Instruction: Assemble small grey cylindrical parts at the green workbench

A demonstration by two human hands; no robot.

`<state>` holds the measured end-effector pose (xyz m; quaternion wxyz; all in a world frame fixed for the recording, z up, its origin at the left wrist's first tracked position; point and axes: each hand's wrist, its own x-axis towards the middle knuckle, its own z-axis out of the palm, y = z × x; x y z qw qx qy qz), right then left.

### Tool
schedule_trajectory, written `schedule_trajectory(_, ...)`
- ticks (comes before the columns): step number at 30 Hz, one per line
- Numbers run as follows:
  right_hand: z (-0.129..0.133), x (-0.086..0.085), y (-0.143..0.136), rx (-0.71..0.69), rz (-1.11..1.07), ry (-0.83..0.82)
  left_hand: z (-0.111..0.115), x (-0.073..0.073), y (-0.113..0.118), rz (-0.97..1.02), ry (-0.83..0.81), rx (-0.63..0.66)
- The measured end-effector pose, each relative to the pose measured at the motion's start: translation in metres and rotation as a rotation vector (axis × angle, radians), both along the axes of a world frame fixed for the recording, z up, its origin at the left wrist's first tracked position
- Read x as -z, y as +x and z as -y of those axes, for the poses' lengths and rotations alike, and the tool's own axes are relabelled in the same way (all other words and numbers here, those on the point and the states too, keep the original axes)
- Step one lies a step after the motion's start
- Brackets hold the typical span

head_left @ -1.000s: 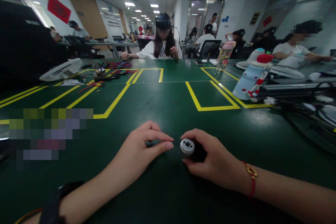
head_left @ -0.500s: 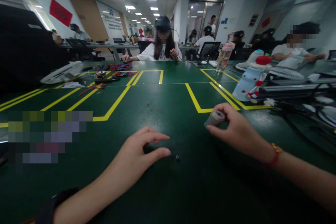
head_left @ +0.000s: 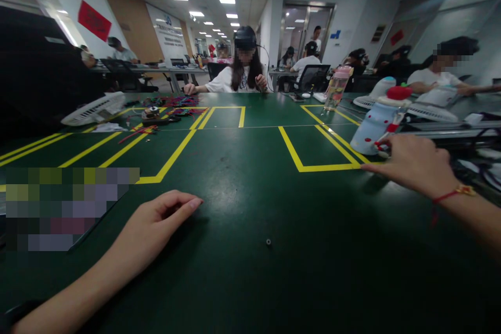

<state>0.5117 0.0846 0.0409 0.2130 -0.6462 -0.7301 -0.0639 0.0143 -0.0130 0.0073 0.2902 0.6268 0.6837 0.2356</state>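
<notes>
My left hand (head_left: 160,219) rests low over the green table, left of the middle. Its thumb lies along the curled fingers, and nothing shows in its grip. A tiny dark ring-shaped part (head_left: 268,242) sits on the table to its right, apart from both hands. At the right, my right hand (head_left: 418,162) reaches beside a pale blue bottle (head_left: 366,128) with a red top. The thumb sticks out, away from the fingers, whose tips are partly hidden near the bottle's red and white charm. No grey cylinder shows in this hand; whether it lies behind is hidden.
Yellow tape (head_left: 326,168) marks areas on the table. A wire pile (head_left: 183,102) and a white fan (head_left: 94,109) are at the far left. A pink-topped clear bottle (head_left: 337,88) stands at the back right, cables at the right edge. A person (head_left: 242,70) sits opposite.
My right hand has moved right to the blue bottle, and the grey cylinder it held is out of sight. My left hand has drawn back left, its fingers closing. The small part stays put.
</notes>
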Motion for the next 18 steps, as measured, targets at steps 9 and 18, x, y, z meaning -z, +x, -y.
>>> schedule_trajectory(9, 0.111, 0.041, -0.187, -0.951, -0.042, -0.219, 0.000, 0.005, -0.002, 0.006, 0.022, 0.024)
schedule_trajectory(18, 0.024, -0.023, -0.040, 0.026, 0.105, -0.068, 0.000, 0.006, 0.000, -0.016, 0.042, 0.025)
